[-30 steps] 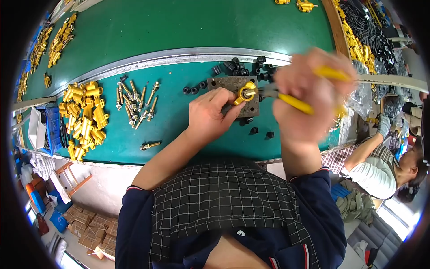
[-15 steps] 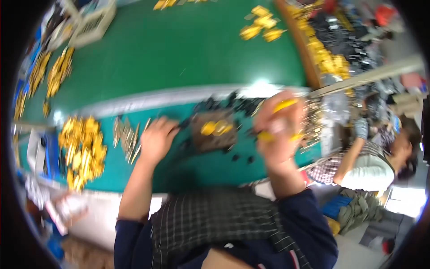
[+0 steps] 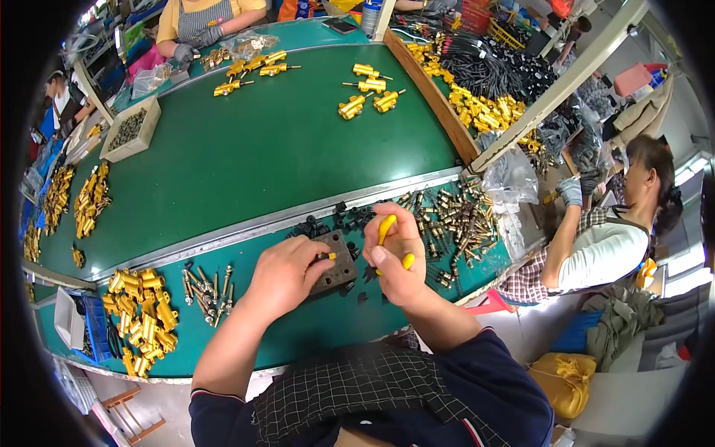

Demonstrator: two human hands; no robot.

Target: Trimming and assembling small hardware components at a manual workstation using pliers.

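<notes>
- Four gold units (image 3: 354,108) on the far part of the bench (image 3: 261,164) have thin rods sticking out, so I would judge these fitted together.
- Another cluster of units (image 3: 253,68) with rods lies farther left; these look equally far along.
- Left to do, as far as it shows: a heap of loose bodies (image 3: 149,331) at the near left, with no rods seen in them, and a smaller spread of pins (image 3: 212,294) just beside it. Both supplies look ample, so the work seems well short of its end.
- The piece in hand seems partway: a gold piece (image 3: 332,255) is at the block (image 3: 344,270), only its end showing past the fingers.
- That end is small, bright and smooth; the rest is covered, so its full shape, and whether it touches the block, I cannot tell.
- The left hand (image 3: 284,274) has thumb and fingers drawn together, apparently pinching the piece.
- The right hand (image 3: 400,257) is curled loosely around pliers (image 3: 386,226); their yellow handles stand apart, and the dark head points down near the block's right side.
- The block is dull brown-grey metal with holes, flat on the near strip of the bench.
- Black caps (image 3: 309,227) lie behind it, brass fittings (image 3: 465,223) to the right.
</notes>
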